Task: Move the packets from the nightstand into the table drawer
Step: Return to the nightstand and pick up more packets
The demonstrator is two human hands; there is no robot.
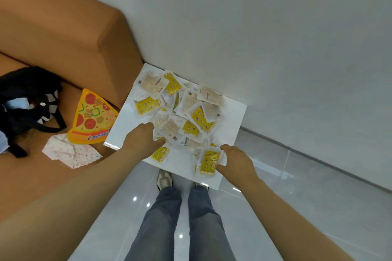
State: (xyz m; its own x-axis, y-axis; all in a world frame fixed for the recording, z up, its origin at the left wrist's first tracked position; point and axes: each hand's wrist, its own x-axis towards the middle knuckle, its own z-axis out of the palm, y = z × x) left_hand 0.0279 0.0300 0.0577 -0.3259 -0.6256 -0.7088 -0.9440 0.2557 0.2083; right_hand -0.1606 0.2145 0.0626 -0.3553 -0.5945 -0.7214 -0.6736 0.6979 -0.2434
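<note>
gripping packets [192, 128] heaped on the nightstand [232, 116]: left hand [142, 139] and right hand [235, 160].

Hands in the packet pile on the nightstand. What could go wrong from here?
1. The packets lie in a loose, overlapping heap. If the left hand pulls out a handful, it could drag neighbours off the nightstand onto the floor.
2. The yellow packet pinched by the right hand sits at the near edge over other packets. Lifting it may tip those off.
</note>
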